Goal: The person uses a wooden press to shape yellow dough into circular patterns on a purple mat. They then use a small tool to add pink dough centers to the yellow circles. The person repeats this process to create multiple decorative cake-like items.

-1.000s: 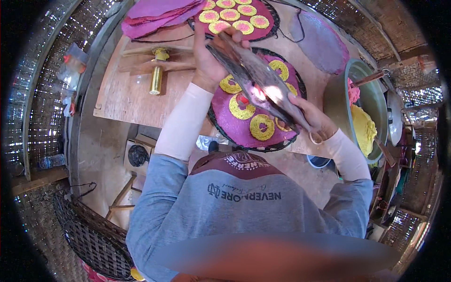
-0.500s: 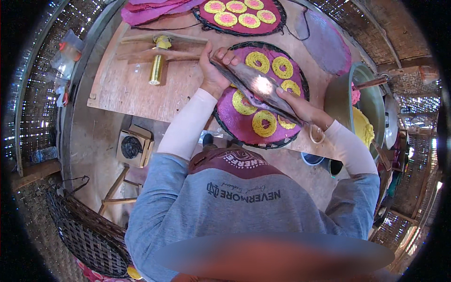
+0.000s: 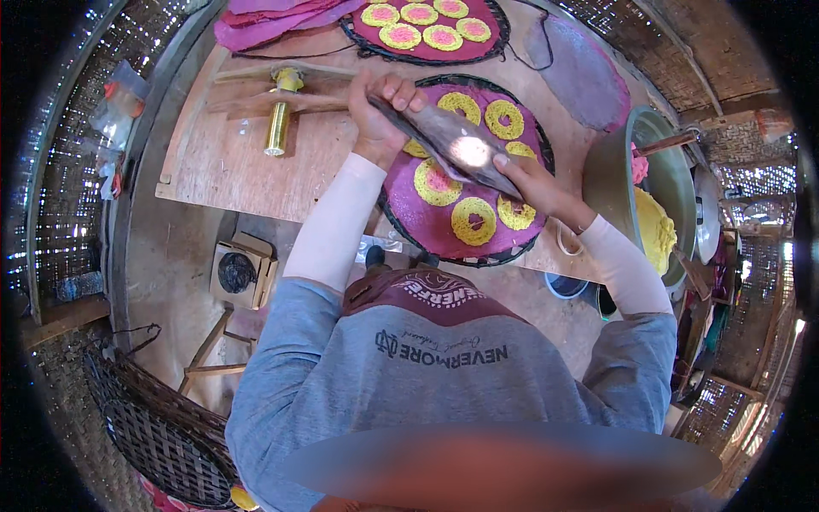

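My left hand (image 3: 380, 119) and my right hand (image 3: 541, 186) grip opposite ends of a dark two-part wooden press (image 3: 448, 136), a bright glare on its upper face. My left fingers wrap over its far left end, and my right hand is closed round its near right end. The press is held slantwise above a round, dark-rimmed tray (image 3: 548, 141) lined with purple cloth. On the cloth lie several yellow ring-shaped strands of dough; one ring (image 3: 438, 183) has pink in its middle. The press hides part of the rings.
Left on the wooden table (image 3: 222, 183) lies another wooden press (image 3: 239, 102) with a brass cylinder (image 3: 275, 130). A second tray (image 3: 465, 51) of yellow-and-pink rounds sits at the far side. A green tub (image 3: 607, 162) with yellow dough (image 3: 655, 230) stands at right.
Both hands and the press have shifted slightly left in the picture, as has the table scene. Pink now shows in the ring below the press. Both hands keep their grip.
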A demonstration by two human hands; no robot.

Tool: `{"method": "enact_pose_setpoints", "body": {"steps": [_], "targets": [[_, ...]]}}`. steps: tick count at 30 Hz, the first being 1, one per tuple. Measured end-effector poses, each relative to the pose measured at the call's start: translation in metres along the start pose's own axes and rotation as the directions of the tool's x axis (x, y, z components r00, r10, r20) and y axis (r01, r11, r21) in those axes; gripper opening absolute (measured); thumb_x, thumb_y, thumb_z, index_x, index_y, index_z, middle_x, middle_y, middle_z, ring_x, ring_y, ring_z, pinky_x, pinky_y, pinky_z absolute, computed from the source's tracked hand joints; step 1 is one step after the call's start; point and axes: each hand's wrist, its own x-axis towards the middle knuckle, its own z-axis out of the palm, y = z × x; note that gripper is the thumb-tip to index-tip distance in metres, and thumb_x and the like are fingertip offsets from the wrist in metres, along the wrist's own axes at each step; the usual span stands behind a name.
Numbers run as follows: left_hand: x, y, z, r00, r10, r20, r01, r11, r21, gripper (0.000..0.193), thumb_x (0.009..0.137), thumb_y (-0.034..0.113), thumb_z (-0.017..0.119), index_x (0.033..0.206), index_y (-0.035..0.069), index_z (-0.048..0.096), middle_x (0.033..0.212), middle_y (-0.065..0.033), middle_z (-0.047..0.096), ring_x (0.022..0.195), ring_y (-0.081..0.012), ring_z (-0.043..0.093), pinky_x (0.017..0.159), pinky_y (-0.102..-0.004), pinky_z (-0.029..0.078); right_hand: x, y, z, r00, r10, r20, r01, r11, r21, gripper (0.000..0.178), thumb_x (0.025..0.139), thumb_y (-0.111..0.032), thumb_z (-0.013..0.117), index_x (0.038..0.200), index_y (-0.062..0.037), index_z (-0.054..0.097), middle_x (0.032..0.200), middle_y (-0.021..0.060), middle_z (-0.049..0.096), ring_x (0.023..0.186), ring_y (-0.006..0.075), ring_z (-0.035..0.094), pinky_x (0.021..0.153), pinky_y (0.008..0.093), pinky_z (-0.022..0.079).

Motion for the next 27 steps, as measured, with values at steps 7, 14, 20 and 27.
{"method": "enact_pose_setpoints", "body": {"steps": [7, 14, 20, 27], "targets": [[-0.014, -0.027, 0.080, 0.993, -0.094, 0.067, 0.084, 0.986, 0.147, 0.048, 0.083, 0.052, 0.040, 0.058, 0.011, 0.039, 0.053, -0.0040, 0.040, 0.057, -0.0213, 0.041, 0.061, -0.0327, 0.036, -0.059, 0.000, -0.003, 0.985, 0.147, 0.089, -0.172, 0.849, 0.499, 0.062, 0.085, -0.062, 0.041, 0.100, -0.0052, 0.060, 0.071, 0.0007, 0.054, 0.057, 0.0069, 0.046, 0.050, 0.0224, 0.038], [-0.036, -0.076, 0.012, 0.929, -0.327, -0.172, 0.328, 0.944, -0.025, 0.043, 0.081, 0.047, 0.043, 0.055, 0.013, 0.041, 0.055, -0.0034, 0.044, 0.057, -0.0210, 0.046, 0.058, -0.0307, 0.037, -0.078, 0.048, 0.015, 0.966, 0.250, 0.064, -0.257, 0.905, 0.338, 0.070, 0.086, -0.063, 0.035, 0.075, -0.0001, 0.062, 0.053, 0.0069, 0.054, 0.045, 0.0136, 0.052, 0.043, 0.0259, 0.041], [-0.036, -0.073, 0.017, 0.927, -0.304, -0.218, 0.322, 0.945, 0.051, 0.043, 0.081, 0.046, 0.042, 0.054, 0.013, 0.040, 0.053, -0.0040, 0.043, 0.056, -0.0210, 0.045, 0.056, -0.0308, 0.037, -0.074, 0.048, 0.022, 0.966, 0.260, 0.006, -0.254, 0.939, 0.232, 0.073, 0.086, -0.064, 0.034, 0.068, 0.0009, 0.061, 0.051, 0.0074, 0.052, 0.041, 0.0145, 0.051, 0.040, 0.0280, 0.039], [-0.025, -0.074, 0.007, 0.939, -0.343, -0.019, 0.343, 0.939, -0.004, 0.047, 0.083, 0.049, 0.038, 0.055, 0.012, 0.039, 0.053, -0.0042, 0.040, 0.057, -0.0221, 0.042, 0.057, -0.0328, 0.036, -0.074, 0.046, 0.013, 0.977, 0.206, -0.056, -0.199, 0.974, 0.109, 0.064, 0.090, -0.055, 0.035, 0.083, 0.0025, 0.062, 0.059, 0.0076, 0.057, 0.051, 0.0124, 0.053, 0.046, 0.0255, 0.040]]}}
